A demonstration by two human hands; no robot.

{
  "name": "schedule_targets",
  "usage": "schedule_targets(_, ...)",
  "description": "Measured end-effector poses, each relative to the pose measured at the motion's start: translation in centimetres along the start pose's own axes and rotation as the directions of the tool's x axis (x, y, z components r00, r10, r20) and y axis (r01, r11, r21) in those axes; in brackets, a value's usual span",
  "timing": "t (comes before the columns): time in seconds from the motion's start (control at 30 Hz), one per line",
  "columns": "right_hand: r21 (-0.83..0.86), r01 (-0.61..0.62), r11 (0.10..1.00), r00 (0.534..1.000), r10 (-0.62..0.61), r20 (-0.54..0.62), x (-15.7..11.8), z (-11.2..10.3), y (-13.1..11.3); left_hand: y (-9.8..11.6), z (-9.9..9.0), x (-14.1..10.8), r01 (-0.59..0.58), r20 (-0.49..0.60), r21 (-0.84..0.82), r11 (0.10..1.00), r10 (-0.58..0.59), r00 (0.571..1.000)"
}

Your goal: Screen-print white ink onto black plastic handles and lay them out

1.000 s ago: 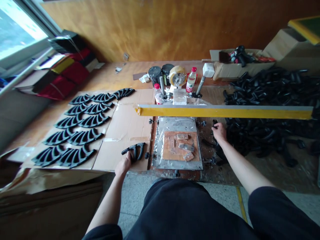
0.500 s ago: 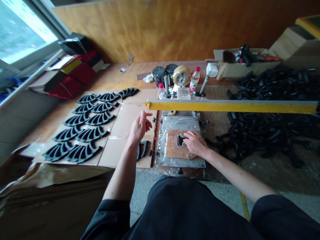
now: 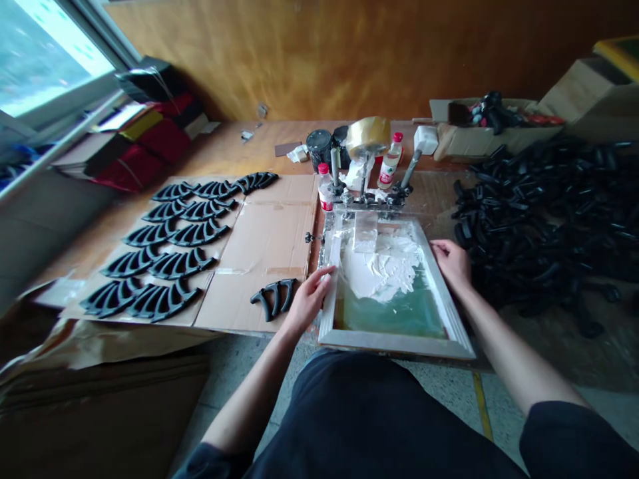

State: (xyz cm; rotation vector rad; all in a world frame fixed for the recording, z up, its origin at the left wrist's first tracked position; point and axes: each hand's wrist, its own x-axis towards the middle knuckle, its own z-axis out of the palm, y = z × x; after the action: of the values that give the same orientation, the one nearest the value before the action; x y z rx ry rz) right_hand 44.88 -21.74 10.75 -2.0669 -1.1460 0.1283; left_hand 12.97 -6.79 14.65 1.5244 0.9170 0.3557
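Note:
A screen printing frame (image 3: 399, 344) lies lowered over the work base in front of me. Thick white ink (image 3: 384, 269) is spread across the upper part of its green mesh (image 3: 389, 314), and a clear flat block (image 3: 366, 231) stands in the ink near the hinge clamps (image 3: 372, 198). My left hand (image 3: 310, 299) grips the frame's left side, thumb on top. On the right side, my right hand (image 3: 453, 266) holds the edge with curled fingers. Whatever lies beneath the frame is hidden.
Curved black handles (image 3: 164, 297) sit in rows on cardboard (image 3: 264, 239) at left, several more (image 3: 274, 296) near my left hand. A heap of black parts (image 3: 539, 233) fills the right. Bottles (image 3: 390, 161), dark jars (image 3: 318, 148) and a tape roll (image 3: 368, 136) stand behind.
The raised screen frame has swung down over the base. My right hand has left the black handle on the base for the frame's right edge; my left hand has moved onto its left edge.

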Motion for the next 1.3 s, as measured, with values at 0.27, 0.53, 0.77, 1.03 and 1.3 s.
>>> schedule_targets(0.27,-0.234,0.380,0.895,0.904,-0.307,0.296,4.6,5.7,-9.6,-7.0,1.9,2.1,0.102,-0.064,0.321,0.942,-0.086,0.994)
schedule_targets(0.53,0.003,0.702,0.712,0.579,-0.573,0.580,-2.3,4.3,-8.4,-7.4,1.6,2.2,0.089,-0.037,0.341,0.936,-0.081,0.996)
schedule_targets(0.77,0.015,0.609,0.793,0.654,-0.513,0.557,-1.1,3.8,-8.9,-7.6,1.7,2.2,0.092,-0.054,0.336,0.937,-0.079,0.995)
schedule_targets(1.03,0.076,0.601,0.796,0.680,-0.559,0.475,-3.6,4.6,-7.6,-6.9,1.6,1.9,0.096,-0.067,0.275,0.957,-0.080,0.995)
schedule_targets(1.3,-0.147,0.342,0.928,0.928,-0.308,0.212,7.1,3.3,-10.6,-1.5,0.0,0.7,0.055,0.036,-0.024,0.998,-0.054,0.998)
